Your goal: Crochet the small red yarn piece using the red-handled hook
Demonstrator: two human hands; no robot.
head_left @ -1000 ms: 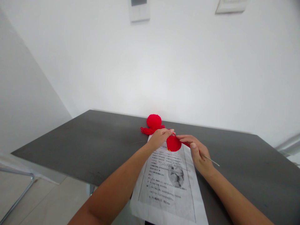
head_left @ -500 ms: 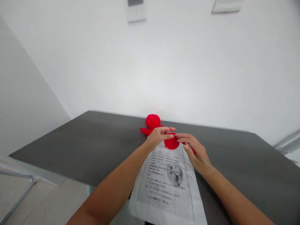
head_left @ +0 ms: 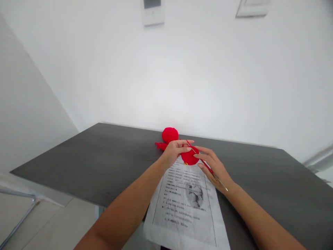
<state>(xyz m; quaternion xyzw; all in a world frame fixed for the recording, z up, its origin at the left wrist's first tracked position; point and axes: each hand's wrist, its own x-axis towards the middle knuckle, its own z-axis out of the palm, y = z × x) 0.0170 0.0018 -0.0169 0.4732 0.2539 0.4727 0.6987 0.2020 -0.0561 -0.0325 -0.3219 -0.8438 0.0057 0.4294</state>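
A round red crochet piece (head_left: 190, 157) is pinched at its upper left edge by my left hand (head_left: 174, 151), with a strand of red yarn running over the fingers. My right hand (head_left: 214, 167) holds a crochet hook (head_left: 208, 168) with a red grip and a thin metal shaft. The hook's far end reaches the top edge of the piece, and its other end sticks out past my right palm. A small yellow marker (head_left: 185, 163) sits on the lower edge of the piece. Which stitch the hook is in is too small to tell.
Behind my left hand a red ball of yarn (head_left: 170, 134) rests on the dark table (head_left: 104, 156), beside loose red crocheted bits (head_left: 161, 146). A printed sheet (head_left: 182, 215) lies under my hands and overhangs the front edge. A white wall (head_left: 166, 76) stands behind the table.
My right hand has turned slightly and the hook's rear end has swung down and to the left. The crochet piece has tilted to show more of its round face.
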